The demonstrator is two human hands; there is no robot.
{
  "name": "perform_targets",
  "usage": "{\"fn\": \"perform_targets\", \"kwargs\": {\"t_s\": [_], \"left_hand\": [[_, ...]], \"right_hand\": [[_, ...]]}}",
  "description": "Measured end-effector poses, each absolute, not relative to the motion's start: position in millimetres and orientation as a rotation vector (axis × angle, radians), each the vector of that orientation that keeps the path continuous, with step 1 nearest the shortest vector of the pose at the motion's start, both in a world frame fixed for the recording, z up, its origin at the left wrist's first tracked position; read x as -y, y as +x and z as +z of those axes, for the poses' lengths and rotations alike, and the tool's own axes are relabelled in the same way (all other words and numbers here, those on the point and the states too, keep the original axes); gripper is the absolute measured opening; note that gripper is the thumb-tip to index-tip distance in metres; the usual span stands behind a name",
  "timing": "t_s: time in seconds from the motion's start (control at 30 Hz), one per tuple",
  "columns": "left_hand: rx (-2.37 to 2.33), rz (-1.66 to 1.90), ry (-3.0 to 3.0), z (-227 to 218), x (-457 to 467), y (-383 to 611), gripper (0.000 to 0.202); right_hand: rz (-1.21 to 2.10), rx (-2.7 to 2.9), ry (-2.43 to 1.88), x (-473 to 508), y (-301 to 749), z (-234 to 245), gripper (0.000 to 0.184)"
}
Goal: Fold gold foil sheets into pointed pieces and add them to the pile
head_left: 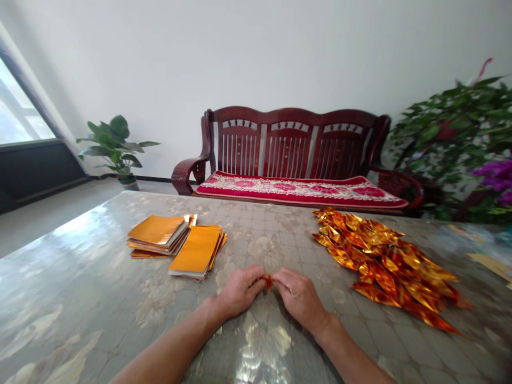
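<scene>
Two hands of yours meet above the table (152,352), fingertips nearly touching, with one small orange foil piece (268,282) between them. Your left hand (242,289) pinches its left side between thumb and fingers; your right hand (301,297) pinches the other side the same way. Both grips are closed on it, and most of the foil is hidden by your fingers — only a narrow, creased bit shows in the gap, so you cannot tell its full shape from this view.

Ahead and to your left lie two stacks of flat, gold-orange sheets. The farther stack (156,233) sits a little untidily, pale edges showing along its side; the nearer stack (197,249) is just beside it, turned at an angle and slightly fanned at its right edge. To your right spreads a loose heap of folded foil pieces (384,264), shiny and pointed at the ends, overlapping one another — well apart from the sheets. Beyond the heap, near the right edge of the view, lies some clear plastic (464,234).

Across the table stands a dark red wooden bench (288,141) with a red floral seat cover (300,190). A potted plant (116,141) stands on the floor at left; leafy greenery (460,128) and purple flowers (498,178) fill the right.
</scene>
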State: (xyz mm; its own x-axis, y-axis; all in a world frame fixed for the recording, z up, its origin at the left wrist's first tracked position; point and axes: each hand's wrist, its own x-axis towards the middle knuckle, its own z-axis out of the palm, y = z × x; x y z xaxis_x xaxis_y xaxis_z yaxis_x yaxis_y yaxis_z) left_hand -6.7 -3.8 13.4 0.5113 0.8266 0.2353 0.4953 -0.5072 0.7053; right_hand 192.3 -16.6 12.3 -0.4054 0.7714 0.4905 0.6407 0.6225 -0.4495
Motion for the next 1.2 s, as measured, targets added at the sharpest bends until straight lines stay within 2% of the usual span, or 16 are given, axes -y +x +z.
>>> {"fn": "perform_targets", "kwargs": {"t_s": [0.33, 0.8, 1.2], "left_hand": [[-0.904, 0.699, 2.206, 19.2, 6.9, -12.7, 0.025], [-1.27, 0.878, 2.228, 5.2, 12.1, 4.0, 0.024], [-1.478, 0.908, 1.939, 3.7, 10.7, 13.3, 0.02]], "right_hand": [[0.246, 2.247, -0.95, 18.2, 194.3, 20.1, 0.028], [0.19, 2.157, -1.196, 24.4, 180.7, 12.1, 0.023], [0.195, 1.918, -1.284, 23.7, 161.8, 13.0, 0.025]]}}
